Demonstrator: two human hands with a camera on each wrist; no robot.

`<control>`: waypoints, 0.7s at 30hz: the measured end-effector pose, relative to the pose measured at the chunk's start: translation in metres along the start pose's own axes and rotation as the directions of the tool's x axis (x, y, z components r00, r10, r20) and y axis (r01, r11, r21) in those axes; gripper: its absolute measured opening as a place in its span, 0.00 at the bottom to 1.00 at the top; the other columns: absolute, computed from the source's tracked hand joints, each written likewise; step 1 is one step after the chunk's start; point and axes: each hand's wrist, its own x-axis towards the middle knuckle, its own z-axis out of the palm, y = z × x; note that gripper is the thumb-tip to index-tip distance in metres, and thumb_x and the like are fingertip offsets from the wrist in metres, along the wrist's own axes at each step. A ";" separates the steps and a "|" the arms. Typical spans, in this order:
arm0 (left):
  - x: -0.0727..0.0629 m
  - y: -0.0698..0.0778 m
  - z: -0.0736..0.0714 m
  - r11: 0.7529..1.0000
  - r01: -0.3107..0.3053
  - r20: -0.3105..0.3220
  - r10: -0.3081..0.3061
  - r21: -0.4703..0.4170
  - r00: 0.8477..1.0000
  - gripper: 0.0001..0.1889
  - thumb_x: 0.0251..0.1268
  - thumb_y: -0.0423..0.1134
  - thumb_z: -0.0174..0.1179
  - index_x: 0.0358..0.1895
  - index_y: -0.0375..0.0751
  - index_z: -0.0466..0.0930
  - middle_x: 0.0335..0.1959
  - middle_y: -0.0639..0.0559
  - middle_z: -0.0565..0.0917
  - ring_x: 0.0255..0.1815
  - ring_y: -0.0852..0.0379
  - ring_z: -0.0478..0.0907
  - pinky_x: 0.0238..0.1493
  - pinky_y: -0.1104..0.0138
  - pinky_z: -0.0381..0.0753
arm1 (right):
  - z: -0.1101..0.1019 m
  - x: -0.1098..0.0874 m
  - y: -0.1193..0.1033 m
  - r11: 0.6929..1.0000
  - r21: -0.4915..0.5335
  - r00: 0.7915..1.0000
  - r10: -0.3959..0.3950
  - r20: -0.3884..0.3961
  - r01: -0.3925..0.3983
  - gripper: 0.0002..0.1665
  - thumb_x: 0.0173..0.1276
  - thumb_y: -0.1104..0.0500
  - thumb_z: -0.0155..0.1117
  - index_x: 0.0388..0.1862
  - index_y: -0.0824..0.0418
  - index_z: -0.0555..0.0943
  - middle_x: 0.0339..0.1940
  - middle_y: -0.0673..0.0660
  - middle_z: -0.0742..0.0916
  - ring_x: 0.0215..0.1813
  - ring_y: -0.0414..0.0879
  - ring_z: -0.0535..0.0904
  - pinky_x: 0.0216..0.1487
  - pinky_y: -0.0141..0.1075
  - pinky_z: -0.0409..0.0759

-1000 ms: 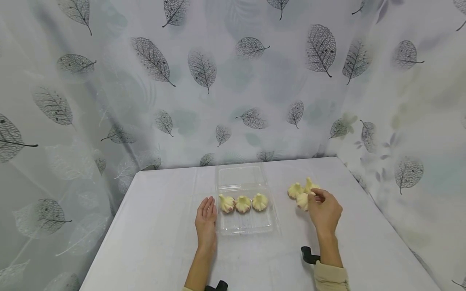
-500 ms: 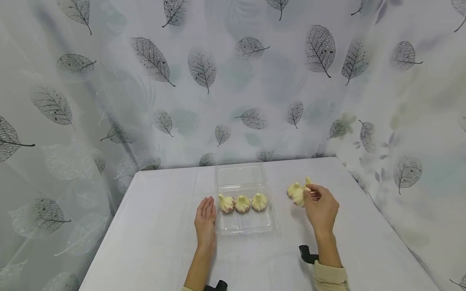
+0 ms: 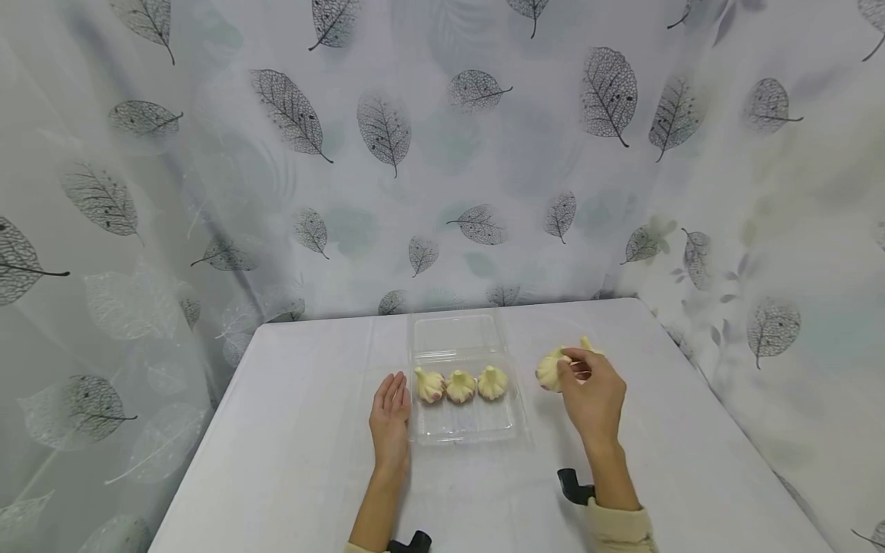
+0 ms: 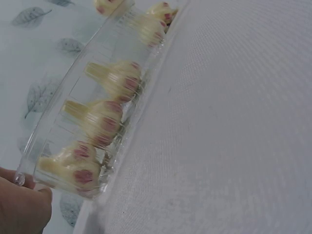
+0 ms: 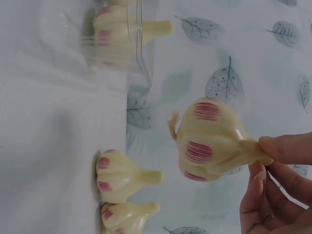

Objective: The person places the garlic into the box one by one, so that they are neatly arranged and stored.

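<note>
My right hand (image 3: 594, 392) pinches a garlic bulb (image 5: 209, 141) by its stem between thumb and fingertips. In the right wrist view the bulb hangs above the table, cream with purple-pink patches and a tuft of roots. Three more bulbs sit in a row in a clear plastic clamshell box (image 3: 466, 428): a left one (image 3: 430, 386), a middle one (image 3: 460, 387) and a right one (image 3: 493, 383). My left hand (image 3: 390, 422) lies along the box's left side, fingers straight, with fingertips right at its rim in the left wrist view.
Two other garlic bulbs, one upper (image 5: 119, 176) and one lower (image 5: 127, 218) in the right wrist view, stand on the table behind the right hand. The box's lid (image 3: 456, 334) lies folded back. Behind the white table (image 3: 290, 445) hangs a leaf-patterned curtain (image 3: 442, 153).
The right hand has lifted one garlic bulb from the group on the right and carried it a little to the left. The left hand and the box have stayed put.
</note>
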 end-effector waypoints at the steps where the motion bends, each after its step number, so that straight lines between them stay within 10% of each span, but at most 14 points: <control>1: 0.000 0.000 0.000 1.000 0.000 0.001 0.000 0.003 1.000 0.34 0.69 0.11 0.39 0.79 0.26 0.54 0.79 0.33 0.63 0.82 0.41 0.58 0.79 0.65 0.66 | 0.001 -0.001 -0.001 1.000 0.002 1.000 -0.009 0.001 0.009 0.12 0.64 0.70 0.74 0.46 0.67 0.89 0.37 0.61 0.90 0.36 0.53 0.85 0.36 0.16 0.73; 14: 0.000 0.002 0.000 1.000 0.015 0.003 -0.015 -0.005 1.000 0.33 0.72 0.13 0.41 0.80 0.29 0.54 0.79 0.37 0.63 0.82 0.45 0.59 0.77 0.68 0.67 | 0.008 -0.009 -0.017 0.998 0.018 0.998 -0.065 0.025 0.064 0.12 0.62 0.70 0.77 0.45 0.65 0.89 0.38 0.59 0.91 0.35 0.50 0.86 0.35 0.37 0.85; 21: 0.000 0.002 0.000 1.000 0.019 0.003 -0.019 -0.014 1.000 0.33 0.71 0.13 0.41 0.80 0.29 0.53 0.79 0.37 0.63 0.82 0.45 0.58 0.77 0.69 0.67 | 0.015 -0.017 -0.023 0.997 0.025 0.995 -0.075 0.063 0.074 0.12 0.61 0.70 0.77 0.44 0.63 0.89 0.38 0.57 0.90 0.36 0.47 0.86 0.37 0.27 0.83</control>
